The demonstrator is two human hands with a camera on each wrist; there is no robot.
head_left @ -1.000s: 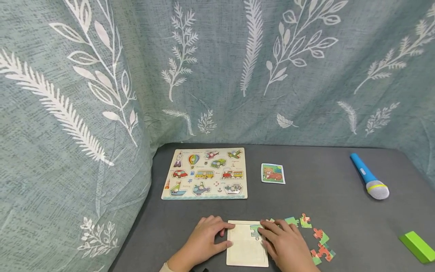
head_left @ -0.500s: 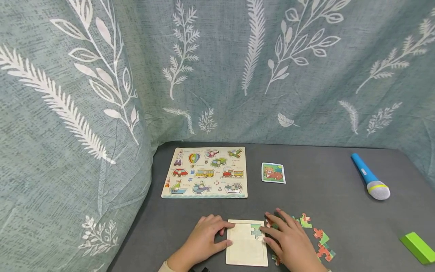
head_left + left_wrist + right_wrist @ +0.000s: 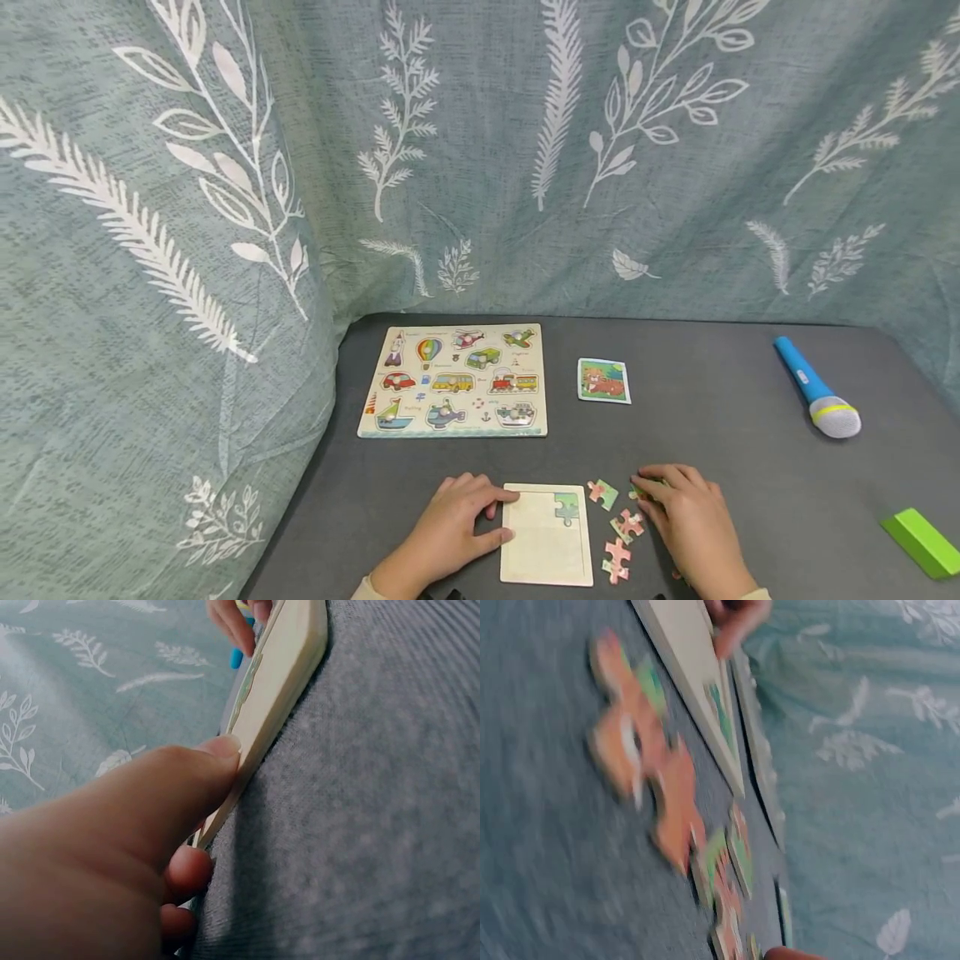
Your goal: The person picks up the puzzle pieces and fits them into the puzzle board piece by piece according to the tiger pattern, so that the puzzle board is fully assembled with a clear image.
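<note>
1. Locate puzzle tray on counter, with green corner piece in its upper right corner.
2. Note left grip: laid along the tray's left edge, thumb and index finger pressing the rim, not clasped round it.
3. Note right grip: poised over a green piece beyond the loose pieces right of the tray. Cannot tell whether pinching or merely covering it.
4. Risk, judged: dragging neighbouring pieces along, because of close spacing.
5. Risk, judged: dislodging green corner piece, through slackened or uneven pressure on the rim, or a knock from the right.
6. Risk, judged: confusing pieces, owing to similar red-and-green printing. Check against picture card.
</note>
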